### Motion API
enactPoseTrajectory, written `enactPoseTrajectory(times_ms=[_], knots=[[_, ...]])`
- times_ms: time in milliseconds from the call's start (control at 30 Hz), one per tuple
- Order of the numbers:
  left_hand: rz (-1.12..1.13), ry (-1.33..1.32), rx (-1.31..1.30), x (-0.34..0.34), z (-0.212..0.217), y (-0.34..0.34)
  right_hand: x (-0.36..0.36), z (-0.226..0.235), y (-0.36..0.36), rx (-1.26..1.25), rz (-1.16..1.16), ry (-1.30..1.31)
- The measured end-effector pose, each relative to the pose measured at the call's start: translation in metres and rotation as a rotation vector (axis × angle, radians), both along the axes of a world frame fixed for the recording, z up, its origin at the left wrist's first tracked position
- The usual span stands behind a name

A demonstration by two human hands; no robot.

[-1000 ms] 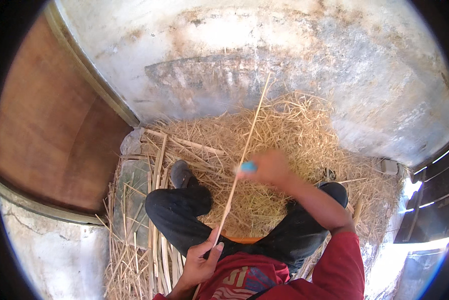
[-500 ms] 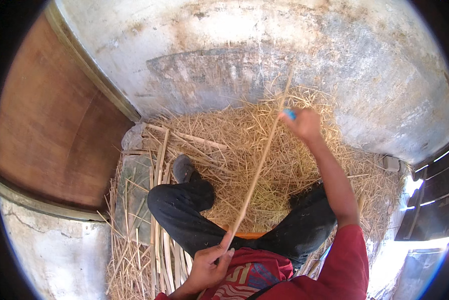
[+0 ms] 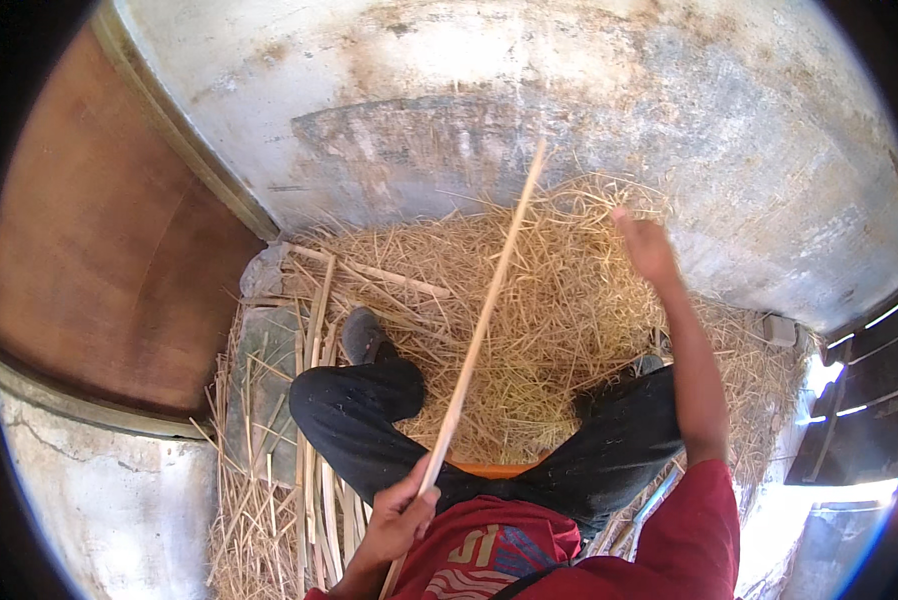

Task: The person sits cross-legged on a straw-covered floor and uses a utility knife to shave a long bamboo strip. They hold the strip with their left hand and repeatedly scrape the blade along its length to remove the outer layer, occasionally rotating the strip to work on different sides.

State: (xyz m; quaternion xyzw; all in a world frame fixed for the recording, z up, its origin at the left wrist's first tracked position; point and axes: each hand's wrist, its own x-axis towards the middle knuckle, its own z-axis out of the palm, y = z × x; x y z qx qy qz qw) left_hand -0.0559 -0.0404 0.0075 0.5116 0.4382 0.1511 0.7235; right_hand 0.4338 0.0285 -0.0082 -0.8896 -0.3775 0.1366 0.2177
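Observation:
My left hand point(image 3: 397, 520) grips a long, pale bamboo strip point(image 3: 482, 325) close to its lower end, in front of my red shirt. The strip slants up and away from me, its far tip over the straw-like shavings near the wall. Apart from the strip, off to its right, is my right hand point(image 3: 651, 248), raised over the shavings with its fingers curled in. Whatever that hand holds is hidden from this angle. Below both hands a big heap of thin curled shavings point(image 3: 539, 350) lies between and beyond my legs.
Several pale strips point(image 3: 314, 500) lie on the left beside my knee, over a grey flat slab point(image 3: 259, 400). A brown door panel point(image 3: 109, 240) stands at the left. A stained white wall point(image 3: 449, 80) rises behind the heap, with a small grey block point(image 3: 780, 329) at right.
My right hand has come away from the strip to the right, and the blue object that showed in it is out of sight. The strip's far end has swung left; my left hand shifted slightly left.

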Motion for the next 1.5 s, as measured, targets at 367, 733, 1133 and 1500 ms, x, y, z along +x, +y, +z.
enactPoseTrajectory(times_ms=[367,733,1133,1500], knots=[[-0.112,0.019,0.194,0.039,0.017,0.008,-0.116,0.027,0.002,0.144,0.457,-0.256],[-0.129,0.185,0.737,0.037,0.007,0.028,-0.177,0.014,-0.018,0.226,0.812,-0.265],[-0.165,0.263,0.831,0.04,0.023,0.02,-0.176,-0.001,-0.011,0.163,0.817,-0.228],[-0.214,0.177,0.912,0.044,0.027,0.025,-0.129,-0.012,0.018,0.259,0.535,-0.452]])
